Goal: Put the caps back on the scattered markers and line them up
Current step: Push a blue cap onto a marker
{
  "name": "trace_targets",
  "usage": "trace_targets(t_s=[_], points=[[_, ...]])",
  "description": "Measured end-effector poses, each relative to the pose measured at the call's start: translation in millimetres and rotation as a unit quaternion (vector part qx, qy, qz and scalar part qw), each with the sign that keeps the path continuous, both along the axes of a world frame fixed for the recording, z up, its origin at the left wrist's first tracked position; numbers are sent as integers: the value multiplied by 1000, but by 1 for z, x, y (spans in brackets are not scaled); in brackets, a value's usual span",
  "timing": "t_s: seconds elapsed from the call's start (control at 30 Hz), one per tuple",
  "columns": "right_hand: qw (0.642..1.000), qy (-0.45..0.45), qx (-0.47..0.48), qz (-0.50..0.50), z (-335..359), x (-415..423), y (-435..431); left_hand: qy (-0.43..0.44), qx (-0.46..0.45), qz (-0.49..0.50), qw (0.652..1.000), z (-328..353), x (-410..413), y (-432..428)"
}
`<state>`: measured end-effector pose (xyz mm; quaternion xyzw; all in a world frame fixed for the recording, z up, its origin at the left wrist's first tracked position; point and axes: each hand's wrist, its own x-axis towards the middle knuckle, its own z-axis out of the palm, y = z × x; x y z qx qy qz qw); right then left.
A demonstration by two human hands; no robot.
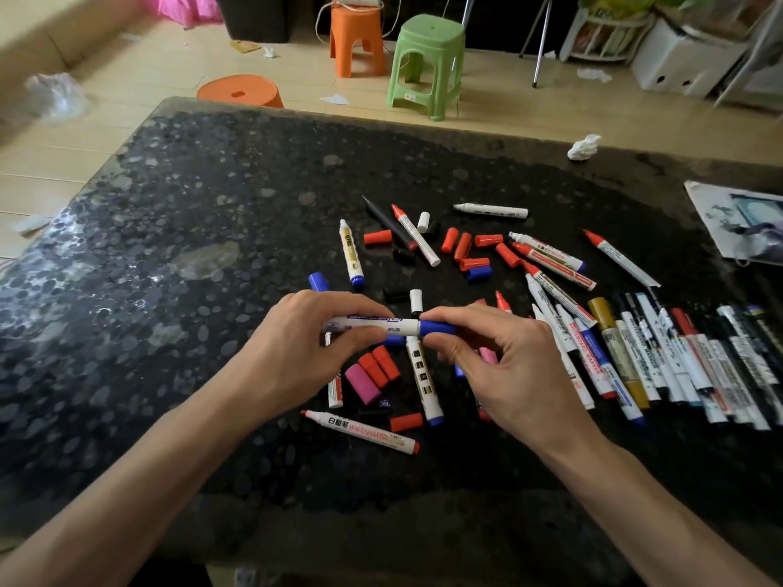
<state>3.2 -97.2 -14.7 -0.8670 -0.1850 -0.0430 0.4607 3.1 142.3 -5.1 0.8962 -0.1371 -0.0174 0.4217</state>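
Over the near middle of the dark speckled stone table, both hands hold one white plastic whiteboard marker with blue print level, lying left to right just above the scatter. The left hand has its fingers and thumb curled round the barrel's left part. The right hand pinches the blue plastic cap between thumb and fingertips. The cap sits on the barrel's right end; whether it is pushed fully home cannot be told.

Beneath and beyond the hands lie uncapped markers and loose caps. A red-tipped white whiteboard marker lies nearest, and a pink cylindrical cap lies beside two short red caps under the left hand. Further off are a white marker with a yellow label, a slim black pen and several more red caps. To the right, a row of capped markers lies side by side, roughly parallel.

A crumpled white paper ball sits at the table's far edge, and a printed sheet lies at the far right. On the floor beyond stand a green plastic stool and an orange plastic stool.
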Motion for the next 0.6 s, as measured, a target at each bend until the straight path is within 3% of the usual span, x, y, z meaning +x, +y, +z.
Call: trace_targets(t_s=[0.47,0.6], points=[[999,12,21,-23,-5,-4,-19,2,-13,0,1000,-11,0,-30],[971,138,191,-45,3,0,-30,44,-55,-24,997,-5,4,-48]])
